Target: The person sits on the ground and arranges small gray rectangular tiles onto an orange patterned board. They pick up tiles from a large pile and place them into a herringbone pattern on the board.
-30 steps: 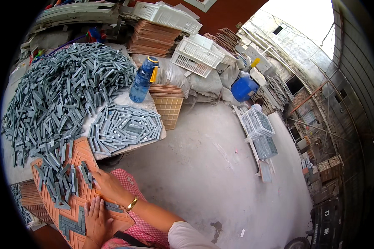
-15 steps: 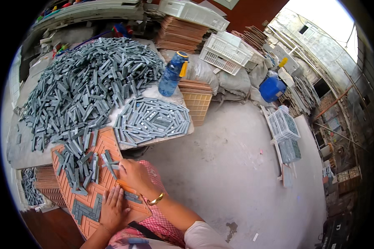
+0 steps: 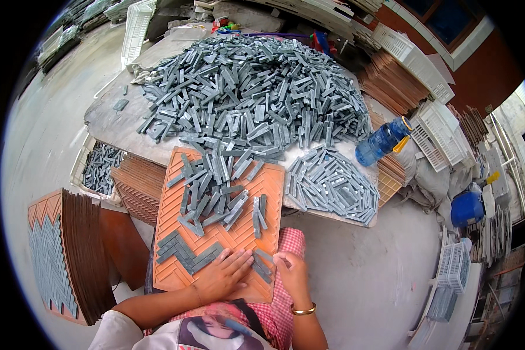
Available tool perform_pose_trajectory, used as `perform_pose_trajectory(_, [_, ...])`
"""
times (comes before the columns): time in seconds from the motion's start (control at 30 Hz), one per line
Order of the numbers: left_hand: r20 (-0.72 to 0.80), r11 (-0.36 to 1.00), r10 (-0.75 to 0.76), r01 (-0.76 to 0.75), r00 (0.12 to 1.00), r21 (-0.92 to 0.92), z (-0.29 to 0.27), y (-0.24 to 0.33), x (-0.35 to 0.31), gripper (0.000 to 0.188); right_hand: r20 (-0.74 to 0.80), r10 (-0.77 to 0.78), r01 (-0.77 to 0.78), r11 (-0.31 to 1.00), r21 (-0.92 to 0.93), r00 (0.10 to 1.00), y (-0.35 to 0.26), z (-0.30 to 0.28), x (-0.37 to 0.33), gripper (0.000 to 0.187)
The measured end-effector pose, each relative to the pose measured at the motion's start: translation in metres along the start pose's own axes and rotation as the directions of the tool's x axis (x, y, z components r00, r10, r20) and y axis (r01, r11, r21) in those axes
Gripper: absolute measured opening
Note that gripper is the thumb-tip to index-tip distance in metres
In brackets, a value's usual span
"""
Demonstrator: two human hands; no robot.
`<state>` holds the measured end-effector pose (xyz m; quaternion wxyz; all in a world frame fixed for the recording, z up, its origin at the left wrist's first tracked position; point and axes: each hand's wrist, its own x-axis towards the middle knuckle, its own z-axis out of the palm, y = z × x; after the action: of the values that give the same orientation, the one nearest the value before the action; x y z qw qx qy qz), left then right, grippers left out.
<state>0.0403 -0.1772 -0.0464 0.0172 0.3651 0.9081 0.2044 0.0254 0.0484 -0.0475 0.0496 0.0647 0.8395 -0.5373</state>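
Note:
An orange grooved template board (image 3: pixel 175 160) lies tilted across my lap, with grey stone strips set in zigzag rows (image 3: pixel 184 254) in its lower grooves. My left hand (image 3: pixel 226 273) rests flat on the board, fingers stretched, just beside the set strips. At the board's right edge my right hand (image 3: pixel 293 273) is closed, thumb and fingertips pinched on the end of a stone strip (image 3: pixel 264 255). That strip lies just above a few set strips (image 3: pixel 261 270). Loose strips (image 3: pixel 207 195) are heaped on the upper part of the board.
A big pile of stone strips (image 3: pixel 251 87) covers the table beyond, next to a flat ring of strips (image 3: pixel 335 184) and a blue bottle (image 3: pixel 382 142). Stacked boards (image 3: pixel 84 251) stand at left. White crates (image 3: pixel 440 137) and a blue drum (image 3: pixel 466 209) are at right.
My view has turned left, bringing the stacked boards into sight. My right hand has come down from the loose strips to the board's right edge; my left hand stays flat on the board.

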Motion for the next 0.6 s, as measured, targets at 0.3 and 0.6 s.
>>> perform_pose_trajectory(0.3, [0.009, 1.0, 0.009, -0.009, 1.0, -0.002, 0.004, -0.002, 0.002, 0.07, -0.057, -0.245, 0.215, 0.924, -0.316, 0.968, -0.023, 0.015, -0.008, 0.008])
perform_pose_trajectory(0.6, [0.004, 0.998, 0.006, -0.006, 1.0, -0.056, 0.002, -0.002, 0.002, 0.075, 0.1, -0.261, 0.28, 0.894, -0.351, 0.96, -0.04, 0.002, 0.025, 0.012])
